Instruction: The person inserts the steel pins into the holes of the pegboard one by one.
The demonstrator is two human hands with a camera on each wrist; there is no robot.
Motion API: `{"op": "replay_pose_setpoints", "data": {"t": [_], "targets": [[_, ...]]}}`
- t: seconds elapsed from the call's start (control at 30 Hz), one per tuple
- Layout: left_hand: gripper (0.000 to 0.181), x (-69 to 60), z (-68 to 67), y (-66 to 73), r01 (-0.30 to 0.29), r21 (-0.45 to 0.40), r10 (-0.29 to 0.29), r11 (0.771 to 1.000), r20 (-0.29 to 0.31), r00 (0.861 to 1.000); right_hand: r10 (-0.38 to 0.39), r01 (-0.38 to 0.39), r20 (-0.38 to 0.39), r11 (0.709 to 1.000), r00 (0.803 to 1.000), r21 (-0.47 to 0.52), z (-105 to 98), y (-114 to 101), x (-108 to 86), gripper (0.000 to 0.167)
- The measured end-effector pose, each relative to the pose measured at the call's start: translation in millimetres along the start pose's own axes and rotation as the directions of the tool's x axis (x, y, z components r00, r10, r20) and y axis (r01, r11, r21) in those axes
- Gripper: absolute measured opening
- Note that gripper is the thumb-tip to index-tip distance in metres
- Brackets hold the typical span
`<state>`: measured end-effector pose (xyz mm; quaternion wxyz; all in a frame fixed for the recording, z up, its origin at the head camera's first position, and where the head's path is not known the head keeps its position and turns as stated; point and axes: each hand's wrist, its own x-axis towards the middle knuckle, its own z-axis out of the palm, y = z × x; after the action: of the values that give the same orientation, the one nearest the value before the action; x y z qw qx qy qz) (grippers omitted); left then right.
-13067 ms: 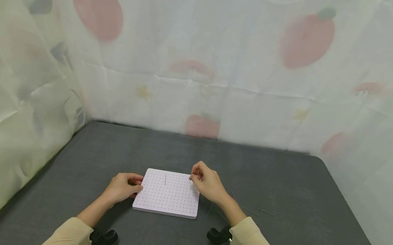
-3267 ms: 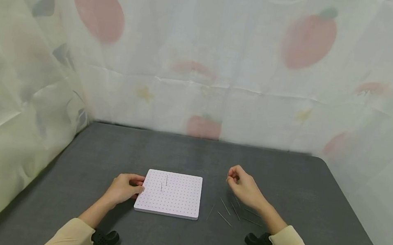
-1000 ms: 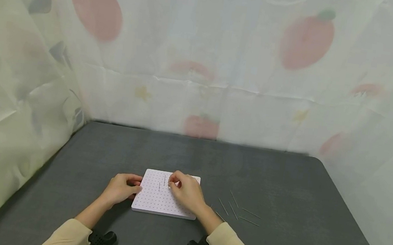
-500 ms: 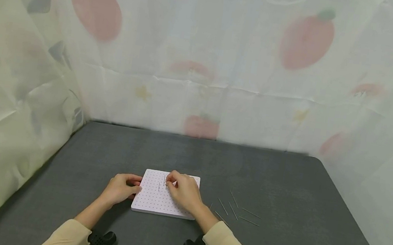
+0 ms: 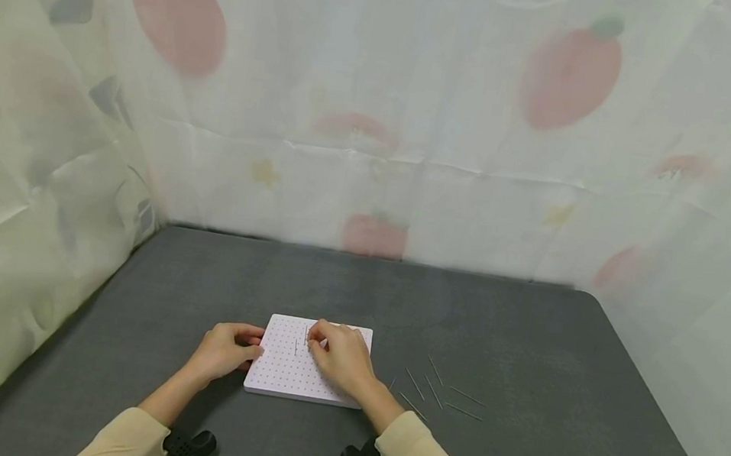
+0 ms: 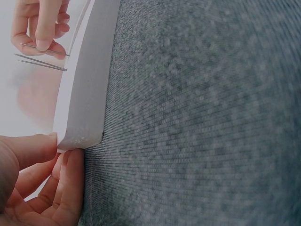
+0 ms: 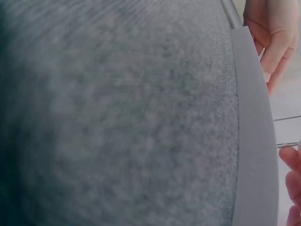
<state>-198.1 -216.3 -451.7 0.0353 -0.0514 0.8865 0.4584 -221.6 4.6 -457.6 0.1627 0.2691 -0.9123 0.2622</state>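
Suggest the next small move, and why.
I'd probably have the right hand press its pinched pin gently down: the lower end appears to meet the white board, two pins stand close by, and the left hand grips the board. Whether it is seated isn't clear.

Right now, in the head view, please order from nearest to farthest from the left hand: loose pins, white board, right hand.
1. White board: the left hand holds its left edge.
2. Right hand: above the board's right part.
3. Loose pins: on the table, right of the board.
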Motion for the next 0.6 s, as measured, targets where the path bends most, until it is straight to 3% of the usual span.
{"op": "replay_pose_setpoints", "data": {"t": [0.4, 0.6], "targets": [[0.036, -0.4, -0.4, -0.1, -0.008, 0.001, 0.008, 1.0, 0.0, 1.0, 0.006, -0.006, -0.001, 1.0, 1.0, 0.015, 1.5, -0.6, -0.9, 0.005], [0.036, -0.4, -0.3, -0.6, 0.003, -0.005, -0.003, 1.0, -0.007, 1.0, 0.021, -0.023, 0.045, 0.999, 0.999, 0.039, 0.0, 0.3, 0.0, 0.006]]}}
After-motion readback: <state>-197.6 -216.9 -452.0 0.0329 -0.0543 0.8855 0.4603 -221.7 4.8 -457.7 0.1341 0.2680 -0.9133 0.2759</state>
